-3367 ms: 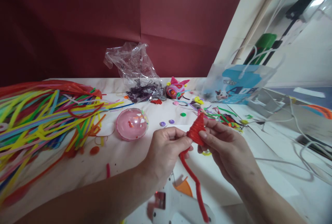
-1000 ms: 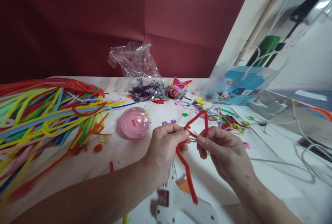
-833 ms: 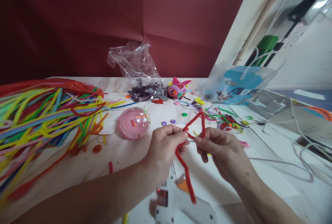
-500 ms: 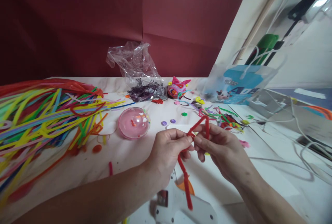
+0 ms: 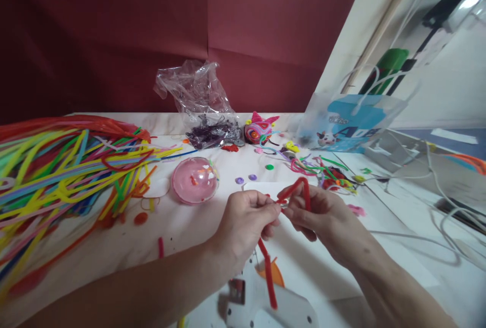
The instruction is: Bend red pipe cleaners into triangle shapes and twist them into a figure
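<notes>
You hold a red fuzzy stem [image 5: 269, 278] between both hands, raised above the near middle of the white table [image 5: 132, 239]. Your left hand [image 5: 243, 221] pinches it between thumb and forefinger, the other fingers curled beneath. Your right hand [image 5: 328, 216] brings thumb and forefinger together on the same stem, just to the right of your left fingertips; exactly where they grip is partly hidden. A sharply bent length rises over your right fingers, while a loose end hangs down toward you from below your left hand. Under that end, at the near edge, lies a white tool [image 5: 283, 308] with an orange part [image 5: 274, 271].

To the left of your hands sits a pink bowl [image 5: 193, 181], and farther left spreads a heap of colored stems [image 5: 79, 166]. Two purple buttons [image 5: 246, 179] lie beyond your left hand. On the far side, a clear plastic bag [image 5: 201, 92] stands just left of a pink horned figure [image 5: 260, 131], with a blue-printed bag [image 5: 353, 120] to the right.
</notes>
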Available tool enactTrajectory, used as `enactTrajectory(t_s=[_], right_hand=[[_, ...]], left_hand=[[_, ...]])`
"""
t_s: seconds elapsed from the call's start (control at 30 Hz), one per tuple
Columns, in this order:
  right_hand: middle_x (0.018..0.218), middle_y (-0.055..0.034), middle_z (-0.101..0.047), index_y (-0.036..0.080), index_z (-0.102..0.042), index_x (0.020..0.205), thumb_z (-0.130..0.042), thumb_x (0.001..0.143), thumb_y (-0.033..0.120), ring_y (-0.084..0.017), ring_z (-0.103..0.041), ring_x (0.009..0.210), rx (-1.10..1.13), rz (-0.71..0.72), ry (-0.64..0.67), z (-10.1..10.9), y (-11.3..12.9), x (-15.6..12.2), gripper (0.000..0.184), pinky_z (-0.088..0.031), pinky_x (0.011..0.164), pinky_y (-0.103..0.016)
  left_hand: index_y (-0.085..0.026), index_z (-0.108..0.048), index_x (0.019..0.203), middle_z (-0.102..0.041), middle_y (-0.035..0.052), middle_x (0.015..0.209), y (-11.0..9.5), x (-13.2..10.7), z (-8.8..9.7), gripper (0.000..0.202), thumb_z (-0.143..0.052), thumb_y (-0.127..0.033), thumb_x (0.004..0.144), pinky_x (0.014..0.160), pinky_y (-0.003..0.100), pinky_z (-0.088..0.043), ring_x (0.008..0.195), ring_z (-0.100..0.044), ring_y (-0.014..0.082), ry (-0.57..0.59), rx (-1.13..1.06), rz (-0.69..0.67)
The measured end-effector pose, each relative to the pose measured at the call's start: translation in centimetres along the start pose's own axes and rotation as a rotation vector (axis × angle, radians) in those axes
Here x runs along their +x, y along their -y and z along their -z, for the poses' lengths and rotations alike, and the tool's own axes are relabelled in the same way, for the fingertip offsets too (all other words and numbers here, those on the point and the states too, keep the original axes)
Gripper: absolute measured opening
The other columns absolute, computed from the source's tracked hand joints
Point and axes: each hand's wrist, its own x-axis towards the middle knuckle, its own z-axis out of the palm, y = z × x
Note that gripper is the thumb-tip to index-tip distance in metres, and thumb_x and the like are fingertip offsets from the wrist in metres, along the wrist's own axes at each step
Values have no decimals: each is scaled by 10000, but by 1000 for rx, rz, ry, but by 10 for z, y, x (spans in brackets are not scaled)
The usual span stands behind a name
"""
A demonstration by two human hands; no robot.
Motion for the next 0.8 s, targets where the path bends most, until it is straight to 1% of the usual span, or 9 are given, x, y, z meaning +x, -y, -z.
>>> enactTrajectory(t_s=[0.07,0.13,0.27,0.3,0.4,0.53,0.6,0.67,0.8], right_hand=[[479,67,-454,171,-492,637,-618,759,224,-44,-372,399,-29,-4,16,-1,2,-1,183,-303,356,-151],[477,67,-450,172,-483,636,-599,763,207,-48,-375,399,-49,-7,36,-1,4,-2,176,-310,357,-155],[490,72,-445,171,-535,752,-584,768,194,-53,-374,403,-43,-13,68,-2,7,-1,56,-309,343,-151],[495,73,-444,172,-544,787,-585,772,197,-54,-374,405,-33,-11,77,-1,7,-1,50,-311,341,-150],[513,74,-450,192,-555,866,-603,778,218,-55,-384,413,12,-2,98,2,6,-1,103,-318,339,-145],[587,53,-494,213,-588,852,-673,728,223,-63,-431,468,107,51,131,6,3,0,151,-394,391,-161],[617,42,-512,214,-612,828,-697,704,210,-70,-454,511,111,98,113,5,3,0,150,-430,441,-173],[648,23,-555,207,-635,822,-703,697,203,-78,-482,549,69,127,85,3,4,-2,143,-443,481,-178],[708,-13,-632,197,-665,859,-711,690,223,-94,-529,582,21,114,34,-2,6,-4,177,-455,518,-193]], left_hand=[[-128,-529,603,-509,-28,482,1,0,0,95,-570,-189,663,407,175,-304,382,-403,39,-12,33,-4],[-134,-528,608,-506,-30,481,3,0,1,83,-567,-189,656,407,175,-299,389,-402,42,-19,59,-22],[-143,-525,600,-499,-33,485,8,0,2,89,-566,-197,657,417,178,-305,411,-411,49,-15,98,-89],[-143,-528,600,-497,-33,485,8,1,2,90,-568,-199,657,421,178,-308,415,-412,50,-11,105,-104],[-138,-537,598,-490,-36,472,4,2,3,89,-576,-199,650,419,175,-305,408,-405,47,3,104,-110],[-132,-531,573,-494,-32,450,-6,3,4,113,-582,-205,641,407,172,-299,380,-397,41,3,41,-68],[-130,-528,561,-505,-26,447,-9,3,4,124,-587,-207,637,402,172,-297,371,-400,41,16,13,-35],[-127,-531,554,-509,-23,444,-10,2,4,129,-590,-208,635,396,169,-294,365,-403,40,22,-12,-12],[-121,-543,556,-510,-26,444,-8,1,4,128,-598,-205,634,391,158,-288,367,-402,32,-18,-60,-47]])
